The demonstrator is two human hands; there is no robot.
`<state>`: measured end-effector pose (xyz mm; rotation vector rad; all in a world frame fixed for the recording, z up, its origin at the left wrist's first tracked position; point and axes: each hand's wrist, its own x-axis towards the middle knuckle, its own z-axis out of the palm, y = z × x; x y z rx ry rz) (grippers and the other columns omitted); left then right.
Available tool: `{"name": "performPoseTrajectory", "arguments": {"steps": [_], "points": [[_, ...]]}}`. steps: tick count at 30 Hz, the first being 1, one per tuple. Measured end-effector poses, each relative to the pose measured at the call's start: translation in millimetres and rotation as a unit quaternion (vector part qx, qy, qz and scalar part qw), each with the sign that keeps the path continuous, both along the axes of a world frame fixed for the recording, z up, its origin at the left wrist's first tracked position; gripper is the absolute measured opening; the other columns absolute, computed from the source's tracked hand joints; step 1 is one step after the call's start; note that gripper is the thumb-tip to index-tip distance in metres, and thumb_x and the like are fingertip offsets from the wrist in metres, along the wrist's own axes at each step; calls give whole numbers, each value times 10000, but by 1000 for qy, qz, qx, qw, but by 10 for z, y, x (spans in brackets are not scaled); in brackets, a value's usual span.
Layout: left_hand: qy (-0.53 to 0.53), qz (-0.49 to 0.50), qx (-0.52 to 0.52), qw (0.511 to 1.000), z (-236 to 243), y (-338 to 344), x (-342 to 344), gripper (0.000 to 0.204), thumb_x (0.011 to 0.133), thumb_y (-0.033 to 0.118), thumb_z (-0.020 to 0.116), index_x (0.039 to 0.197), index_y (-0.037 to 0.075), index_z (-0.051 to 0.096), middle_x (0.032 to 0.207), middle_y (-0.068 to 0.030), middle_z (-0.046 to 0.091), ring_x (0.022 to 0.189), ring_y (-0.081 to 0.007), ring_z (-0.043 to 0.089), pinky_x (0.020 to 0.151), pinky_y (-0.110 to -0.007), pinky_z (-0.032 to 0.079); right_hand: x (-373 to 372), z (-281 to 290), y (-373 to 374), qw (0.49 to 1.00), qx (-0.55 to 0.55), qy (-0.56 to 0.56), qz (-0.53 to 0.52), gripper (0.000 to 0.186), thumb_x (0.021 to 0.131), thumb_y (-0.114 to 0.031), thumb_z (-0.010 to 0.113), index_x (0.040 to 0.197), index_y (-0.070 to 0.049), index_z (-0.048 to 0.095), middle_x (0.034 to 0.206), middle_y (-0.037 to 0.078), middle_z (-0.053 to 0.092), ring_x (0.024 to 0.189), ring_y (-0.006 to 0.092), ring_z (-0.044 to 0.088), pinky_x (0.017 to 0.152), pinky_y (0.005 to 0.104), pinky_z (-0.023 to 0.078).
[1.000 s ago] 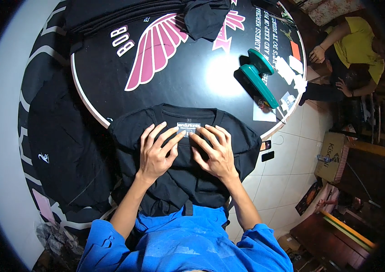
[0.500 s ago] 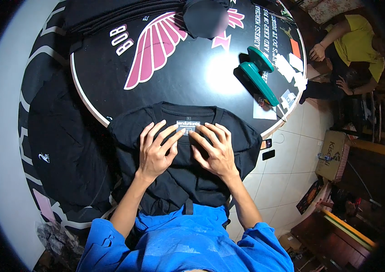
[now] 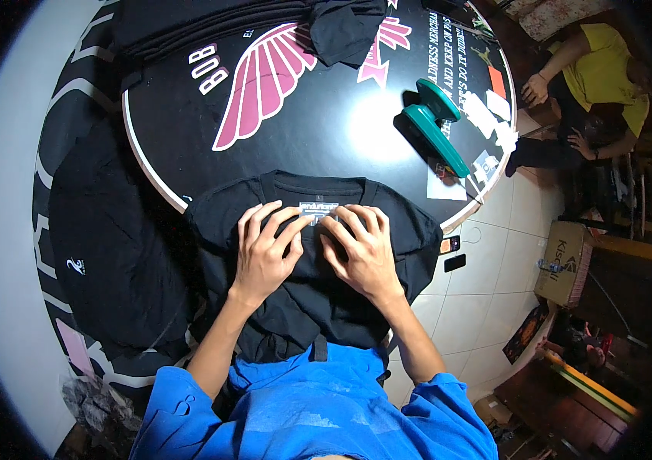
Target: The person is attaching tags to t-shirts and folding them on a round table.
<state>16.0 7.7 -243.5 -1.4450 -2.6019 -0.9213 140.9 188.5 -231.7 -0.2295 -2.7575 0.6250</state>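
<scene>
Black t-shirt (image 3: pixel 307 253) is lying front-down on the near edge of the round black table (image 3: pixel 326 130), collar pointing away from me, lower half hanging off toward my lap. Small grey neck label (image 3: pixel 318 208) is sitting just inside the collar, right between my fingertips.

I'm pressing both hands flat on the upper back of the shirt. Left hand (image 3: pixel 263 254) is spread wide, fingers fanned, palm down, gripping nothing. Right hand (image 3: pixel 363 253) is doing the same, fingers a bit more curled toward the label, also closed on nothing. Thumbs are nearly meeting under the label.

My read: I'm smoothing the cloth around the label. To do it well I'm keeping the palms flat, pushing outward from the centre line toward each sleeve, evenly, so the collar isn't skewing. Watching the overhang too: its weight could be dragging the shirt off the edge, so light downward pressure matters.

Further out: a teal tool (image 3: pixel 435 123) with a round head is lying on the table to my right, well apart from the shirt. White cards (image 3: pixel 487 115) are scattered just beyond it. A stack of folded black garments (image 3: pixel 211 23) is sitting at the far side. Another black shirt (image 3: pixel 111 245) is draping off the left. A person in yellow (image 3: pixel 594 69) is sitting beyond the table at the right.
</scene>
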Motion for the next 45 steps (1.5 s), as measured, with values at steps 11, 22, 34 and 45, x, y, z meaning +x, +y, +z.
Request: {"name": "performPoseTrajectory", "arguments": {"steps": [11,22,34,45], "points": [[-22,-17,11,1000,151,103,-159,195,972,128,753,1159,117,808,1211,-31,726,1213,-279,636,1101,-485,445,-176,80,-9,1000,20,-15,2,288,964,-196,780,1214,-72,708,1205,123,664,1198,318,623,1093,517,436],[-16,-49,38,998,138,-89,-41,257,969,177,828,1220,126,816,1202,15,755,1082,-199,670,976,-382,475,-169,280,900,977,-19,118,-175,258,999,-130,768,1227,-18,722,1250,213,641,1155,398,636,1027,504,511],[-3,-46,30,998,60,-46,-29,289,936,224,856,1209,136,820,1120,7,757,1036,-212,664,966,-388,485,-103,73,1774,967,95,16,-235,406,1052,-287,763,1335,-19,647,1264,209,674,1179,401,664,1020,508,517],[-14,-36,55,998,67,-32,-24,223,907,171,862,1120,108,837,1053,-10,764,1021,-227,684,953,-400,504,-147,2,1766,966,104,20,-234,415,1032,-206,796,1368,-14,644,1279,214,671,1170,411,672,1020,505,531]]}}
